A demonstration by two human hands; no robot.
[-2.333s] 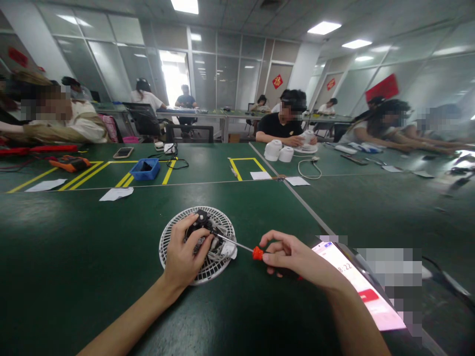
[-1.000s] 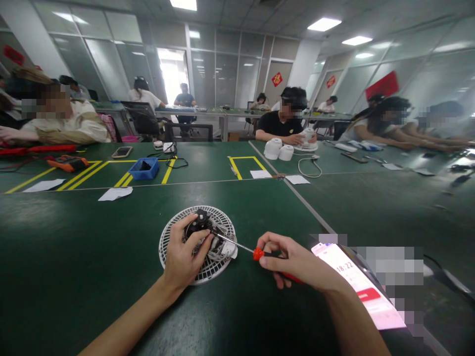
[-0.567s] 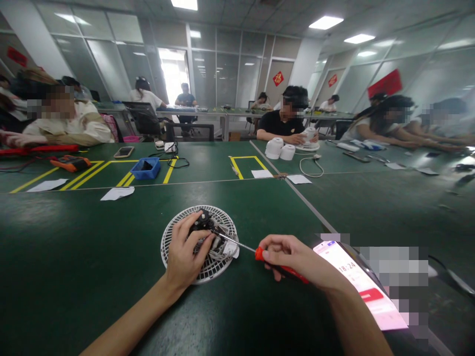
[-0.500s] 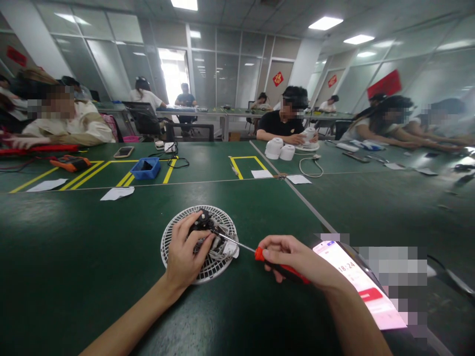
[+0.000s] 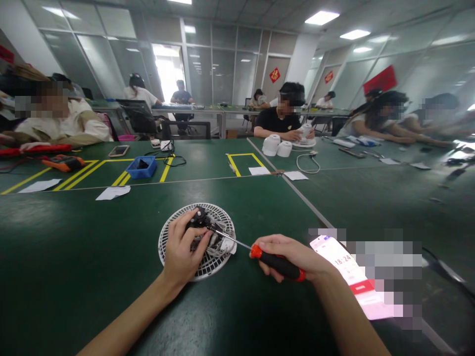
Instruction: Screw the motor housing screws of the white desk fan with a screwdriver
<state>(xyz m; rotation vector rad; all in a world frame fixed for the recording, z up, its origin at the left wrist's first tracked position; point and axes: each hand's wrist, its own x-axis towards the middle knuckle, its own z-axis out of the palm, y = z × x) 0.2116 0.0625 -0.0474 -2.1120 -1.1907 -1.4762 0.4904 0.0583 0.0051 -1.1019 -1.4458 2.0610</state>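
Note:
A round white fan grille lies on the green table in front of me. On it sit a black motor part and a coiled pale cable. My left hand grips the motor part, fingers curled over its near side and thumb close to the screwdriver tip. In my right hand is a screwdriver with a red and black handle. Its long metal shaft points left and reaches the motor part by my left fingertips. Whether the tip sits in a screw is too small to tell.
A phone with a lit screen lies right of my right hand. Farther off are a blue bin, paper slips, an orange-black meter and white housings. A co-worker in black sits opposite.
The view has shifted slightly. My right hand has turned on the screwdriver, so more of its black handle shows. My left hand keeps its grip on the motor part.

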